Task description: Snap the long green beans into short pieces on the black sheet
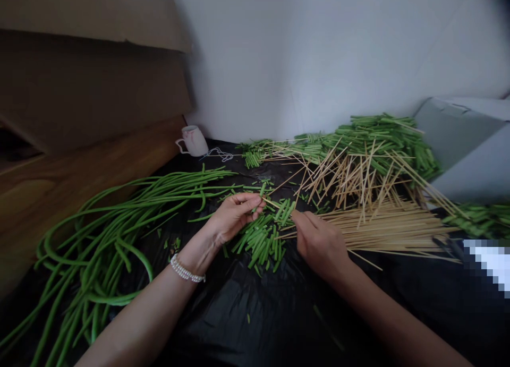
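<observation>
My left hand [235,214] pinches a short green bean piece [262,189] near its fingertips, above a small heap of cut bean pieces [263,237]. My right hand [319,242] is closed around a thin bamboo skewer [274,203] whose tip points at the piece in my left hand. Both hands hover over black plastic sheeting [255,308]. A pearl bracelet [185,270] circles my left wrist.
Long uncut green beans [119,223] sprawl at the left. Loose bamboo skewers [382,226] lie at the right, and skewered beans [378,144] are piled behind them. A white mug [193,140] stands by the wall. Cardboard boxes [91,64] rise at the left, a grey box [466,138] at the right.
</observation>
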`<state>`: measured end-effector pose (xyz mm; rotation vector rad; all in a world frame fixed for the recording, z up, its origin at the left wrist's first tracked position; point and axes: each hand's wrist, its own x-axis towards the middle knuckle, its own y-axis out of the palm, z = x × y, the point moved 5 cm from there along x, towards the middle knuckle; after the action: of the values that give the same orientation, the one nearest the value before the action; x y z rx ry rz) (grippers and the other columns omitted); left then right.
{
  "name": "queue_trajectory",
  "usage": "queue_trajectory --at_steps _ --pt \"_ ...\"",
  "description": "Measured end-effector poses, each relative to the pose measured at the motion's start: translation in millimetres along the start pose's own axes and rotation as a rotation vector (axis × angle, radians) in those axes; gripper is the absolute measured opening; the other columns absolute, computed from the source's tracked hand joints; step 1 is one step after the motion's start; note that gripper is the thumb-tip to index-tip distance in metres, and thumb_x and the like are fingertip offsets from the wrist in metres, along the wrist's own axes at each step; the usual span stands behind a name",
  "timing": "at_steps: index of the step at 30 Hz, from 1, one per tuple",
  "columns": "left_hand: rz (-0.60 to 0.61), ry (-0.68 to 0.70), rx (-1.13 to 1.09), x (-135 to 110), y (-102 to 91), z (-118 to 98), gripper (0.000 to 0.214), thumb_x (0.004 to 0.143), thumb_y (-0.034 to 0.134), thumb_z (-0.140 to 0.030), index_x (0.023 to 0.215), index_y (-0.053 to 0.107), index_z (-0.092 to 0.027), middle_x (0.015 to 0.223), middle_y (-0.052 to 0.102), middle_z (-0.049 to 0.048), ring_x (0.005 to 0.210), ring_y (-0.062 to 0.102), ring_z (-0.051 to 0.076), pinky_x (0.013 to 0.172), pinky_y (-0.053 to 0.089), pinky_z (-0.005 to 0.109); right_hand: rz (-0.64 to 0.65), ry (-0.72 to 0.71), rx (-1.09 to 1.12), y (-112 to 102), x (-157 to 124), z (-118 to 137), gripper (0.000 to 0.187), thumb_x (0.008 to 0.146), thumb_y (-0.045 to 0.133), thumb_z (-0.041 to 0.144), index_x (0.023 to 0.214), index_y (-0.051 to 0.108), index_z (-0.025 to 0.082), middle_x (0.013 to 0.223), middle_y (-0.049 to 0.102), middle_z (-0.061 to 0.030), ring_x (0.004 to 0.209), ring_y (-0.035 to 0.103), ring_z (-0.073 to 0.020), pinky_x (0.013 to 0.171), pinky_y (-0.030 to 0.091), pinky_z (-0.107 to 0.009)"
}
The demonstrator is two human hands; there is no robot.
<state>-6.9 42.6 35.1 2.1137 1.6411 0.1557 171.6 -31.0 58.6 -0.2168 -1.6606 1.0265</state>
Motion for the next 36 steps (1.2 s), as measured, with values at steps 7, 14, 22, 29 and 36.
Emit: queue_trajectory --at_steps 7,14,22,29,36 --pt "-0.018 -0.008 0.035 -1.9 0.3 -2.9 0.022 0.063 0.086 -0.023 0.078 0.075 -0.012 0.074 0.07 0.0046 0.063 0.061 0.008 0.059 0.047 0.019 0.099 0.13 0.26 7.9 -0.3 -3.9 0.024 0.09 0.041 0.012 0.094 0.064 0.016 0.078 0.067 -0.0047 0.07 0.06 -0.0152 0.06 0.041 -0.026" --pt "0.001 -0.027 0.04 -0.7 0.9 0.8 0.021 0.063 0.086 -0.024 0.075 0.074 -0.013 0.072 0.069 0.003 0.062 0.059 0.007 0.062 0.048 0.019 0.001 -0.014 -0.035 0.4 -2.7 3.5 0.031 0.089 0.042 0.008 0.109 0.064 0.009 0.075 0.065 -0.006 0.062 0.056 -0.0162 0.056 0.038 -0.029" --pt "0.002 -0.029 0.049 -1.6 2.4 3.0 0.021 0.063 0.086 -0.025 0.075 0.073 -0.013 0.073 0.069 0.0025 0.062 0.058 0.007 0.063 0.047 0.02 0.087 0.129 0.27 6.3 0.9 -2.8 0.024 0.091 0.041 0.012 0.092 0.065 0.015 0.077 0.067 -0.0041 0.069 0.06 -0.0151 0.062 0.042 -0.026" --pt "-0.004 -0.033 0.049 -2.9 5.3 3.7 0.021 0.062 0.086 -0.024 0.073 0.073 -0.012 0.071 0.069 0.0024 0.062 0.058 0.007 0.064 0.047 0.02 0.063 0.088 0.156 3.4 0.3 0.5 0.026 0.09 0.04 0.01 0.097 0.066 0.013 0.074 0.064 -0.0048 0.064 0.057 -0.0155 0.058 0.04 -0.027" --pt "-0.02 -0.032 0.084 -3.6 6.0 3.6 0.022 0.06 0.087 -0.026 0.073 0.074 -0.013 0.07 0.069 0.0025 0.062 0.059 0.007 0.063 0.046 0.02 0.072 0.087 0.162 5.0 -0.6 0.1 0.026 0.09 0.041 0.01 0.098 0.066 0.013 0.074 0.064 -0.0049 0.064 0.058 -0.0159 0.058 0.04 -0.027"
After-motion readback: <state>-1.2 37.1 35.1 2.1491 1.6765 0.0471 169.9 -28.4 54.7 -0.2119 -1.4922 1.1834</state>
